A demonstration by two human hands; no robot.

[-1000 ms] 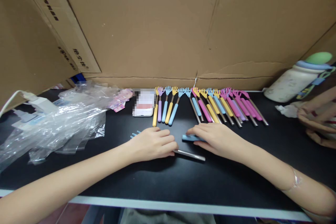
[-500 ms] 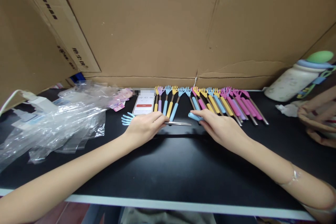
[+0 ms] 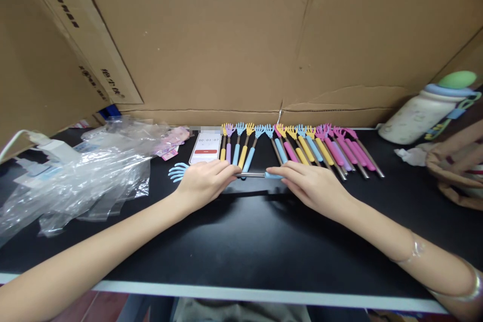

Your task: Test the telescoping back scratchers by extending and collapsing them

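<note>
My left hand is closed around a blue back scratcher, held level over the table. Its claw sticks out to the left of my fingers and its metal rod to the right. In the fingers of my right hand is a blue handle sleeve, lined up with the rod and meeting its bare end; how far the rod reaches inside is hidden. Just behind my hands lie several finished-looking back scratchers: a blue one near my left fingers and a pink-handled one beyond my right hand.
A phone with a running timer lies behind my left hand. Clear plastic bags and a white charger cover the table's left side. At right stand a tilted bottle and a brown bag. Cardboard walls the back.
My right hand has brought the blue sleeve left onto the rod's end; before, a gap lay between them and the sleeve was tilted. Less bare rod shows now.
</note>
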